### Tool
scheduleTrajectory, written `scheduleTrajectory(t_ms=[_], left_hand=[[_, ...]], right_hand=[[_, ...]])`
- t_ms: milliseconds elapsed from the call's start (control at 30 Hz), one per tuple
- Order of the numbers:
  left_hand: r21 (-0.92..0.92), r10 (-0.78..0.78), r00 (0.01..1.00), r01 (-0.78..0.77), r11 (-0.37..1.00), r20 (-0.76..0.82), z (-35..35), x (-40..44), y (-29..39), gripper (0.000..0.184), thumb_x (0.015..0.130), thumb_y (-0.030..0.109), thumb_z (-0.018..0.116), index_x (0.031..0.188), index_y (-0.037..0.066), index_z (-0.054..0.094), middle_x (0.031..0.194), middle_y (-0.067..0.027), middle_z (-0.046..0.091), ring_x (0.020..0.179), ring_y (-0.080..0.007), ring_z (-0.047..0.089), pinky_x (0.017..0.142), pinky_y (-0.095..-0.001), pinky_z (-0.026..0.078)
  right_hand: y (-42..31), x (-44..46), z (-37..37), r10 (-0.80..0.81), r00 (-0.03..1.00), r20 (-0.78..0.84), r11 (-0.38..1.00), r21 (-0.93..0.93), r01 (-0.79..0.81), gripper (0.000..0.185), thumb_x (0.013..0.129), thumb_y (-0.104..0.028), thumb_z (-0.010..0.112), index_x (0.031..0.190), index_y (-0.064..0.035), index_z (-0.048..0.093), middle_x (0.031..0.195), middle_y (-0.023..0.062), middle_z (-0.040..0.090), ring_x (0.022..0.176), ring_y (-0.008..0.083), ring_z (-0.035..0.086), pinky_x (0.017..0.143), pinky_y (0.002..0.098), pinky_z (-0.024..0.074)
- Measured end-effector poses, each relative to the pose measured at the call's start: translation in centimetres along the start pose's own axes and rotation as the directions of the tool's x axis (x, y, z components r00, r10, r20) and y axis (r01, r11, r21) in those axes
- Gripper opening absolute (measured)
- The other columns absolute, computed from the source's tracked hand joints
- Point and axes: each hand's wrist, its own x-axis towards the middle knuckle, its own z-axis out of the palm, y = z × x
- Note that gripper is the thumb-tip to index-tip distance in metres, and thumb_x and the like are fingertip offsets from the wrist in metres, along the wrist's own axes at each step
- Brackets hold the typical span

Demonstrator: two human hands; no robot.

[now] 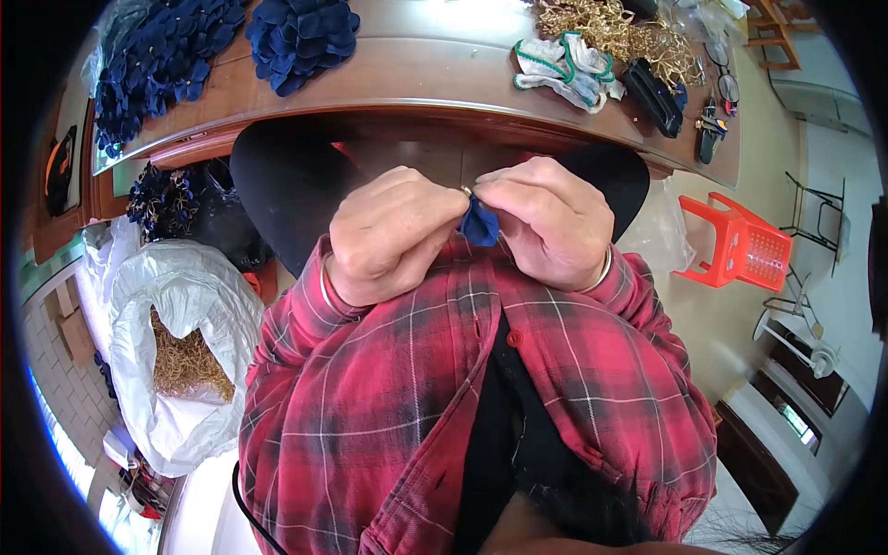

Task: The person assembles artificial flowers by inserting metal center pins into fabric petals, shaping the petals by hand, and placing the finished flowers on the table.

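Between my two hands, above my lap, is a dark blue fabric petal (479, 225). My right hand (552, 220) pinches it near the top with thumb and forefinger. My left hand (393, 233) is closed, its fingertips meeting the right ones at a tiny gold-coloured bit (466, 191) at the petal's upper end. The curled fingers hide most of that small piece. On the table ahead lie a round blue fabric flower cluster (303, 39) and a larger heap of blue petals (166, 65).
White gloves with green trim (566, 72), gold-coloured stems (629, 37), a black case (653, 97), and glasses (728, 88) lie on the table (435, 79). A white sack (171, 277) holding gold-coloured pieces stands left; a red plastic stool (740, 242) stands right.
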Motion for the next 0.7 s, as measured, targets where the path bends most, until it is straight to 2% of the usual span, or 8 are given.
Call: scheduleTrajectory(t_ms=[133,167,267,300,433,467,600,700], left_hand=[[-0.019,-0.034,0.997,0.035,0.999,0.064,-0.6,0.2,0.1,0.022,0.076,-0.01,0.068,0.097,-0.004,0.067,0.08,-0.0095,0.066,0.061,-0.0197,0.056,0.058,-0.029,0.046],[-0.104,-0.154,0.987,0.159,0.982,0.055,-0.6,0.2,0.2,0.019,0.078,-0.009,0.067,0.096,-0.004,0.067,0.079,-0.0091,0.066,0.061,-0.0179,0.056,0.058,-0.0277,0.045],[-0.355,-0.494,0.865,0.492,0.795,0.091,-0.5,0.2,0.6,0.013,0.083,-0.006,0.065,0.095,-0.003,0.067,0.078,-0.0077,0.066,0.062,-0.0126,0.056,0.057,-0.0238,0.045],[-0.356,-0.494,0.865,0.492,0.795,0.091,-0.5,0.2,0.6,0.013,0.083,-0.006,0.065,0.095,-0.003,0.067,0.078,-0.0077,0.066,0.062,-0.0126,0.056,0.057,-0.0238,0.045],[-0.525,-0.678,0.713,0.652,0.547,0.178,-0.4,0.2,0.6,0.006,0.089,0.001,0.065,0.094,-0.001,0.067,0.077,-0.0065,0.067,0.062,-0.0074,0.055,0.058,-0.0186,0.044],[-0.525,-0.678,0.713,0.652,0.547,0.179,-0.4,0.2,0.6,0.006,0.089,0.001,0.065,0.094,-0.001,0.067,0.077,-0.0065,0.067,0.062,-0.0074,0.055,0.058,-0.0186,0.044],[-0.564,-0.698,0.691,0.658,0.5,0.187,-0.3,0.4,0.6,0.005,0.09,0.003,0.067,0.094,0.0,0.067,0.075,-0.006,0.067,0.06,-0.0071,0.056,0.058,-0.0166,0.045],[-0.526,-0.687,0.694,0.676,0.516,0.217,-0.7,0.5,0.2,0.005,0.09,0.003,0.067,0.093,0.0,0.067,0.075,-0.0057,0.067,0.06,-0.007,0.056,0.058,-0.0167,0.045]], right_hand=[[-0.1,0.2,-0.2,0.044,0.999,0.017,0.998,0.038,-0.045,0.02,0.076,0.01,0.071,0.095,0.0025,0.069,0.09,0.0118,0.068,0.067,0.0183,0.06,0.06,0.0244,0.0478],[0.0,0.4,-0.5,0.137,0.989,0.055,0.984,0.108,-0.142,0.019,0.077,0.01,0.07,0.095,0.0024,0.069,0.089,0.0113,0.068,0.066,0.0174,0.059,0.06,0.0237,0.0473],[0.3,0.8,-1.2,0.384,0.9,0.206,0.857,0.283,-0.43,0.017,0.079,0.009,0.069,0.094,0.002,0.069,0.086,0.0099,0.067,0.065,0.0145,0.058,0.059,0.0216,0.046],[0.3,0.9,-1.1,0.384,0.9,0.206,0.857,0.282,-0.431,0.017,0.079,0.009,0.069,0.094,0.002,0.069,0.086,0.0099,0.067,0.065,0.0145,0.058,0.059,0.0216,0.046],[0.5,0.9,-0.9,0.407,0.891,0.2,0.835,0.314,-0.451,0.01,0.085,0.005,0.067,0.095,0.0016,0.069,0.082,0.0069,0.066,0.063,0.01,0.055,0.058,0.0192,0.0445],[0.5,0.9,-0.9,0.407,0.891,0.2,0.835,0.314,-0.451,0.01,0.085,0.005,0.067,0.095,0.0016,0.069,0.082,0.0069,0.066,0.063,0.01,0.055,0.058,0.0192,0.0445],[0.5,1.0,-0.9,0.613,0.703,0.36,0.499,0.513,-0.698,0.007,0.09,0.002,0.065,0.096,0.0019,0.068,0.079,0.0041,0.065,0.062,0.008,0.054,0.058,0.0186,0.0444],[0.7,1.0,-0.8,0.612,0.702,0.365,0.499,0.511,-0.7,0.007,0.091,0.0,0.065,0.097,0.0022,0.067,0.079,0.0035,0.064,0.063,0.0072,0.053,0.059,0.0181,0.0443]])
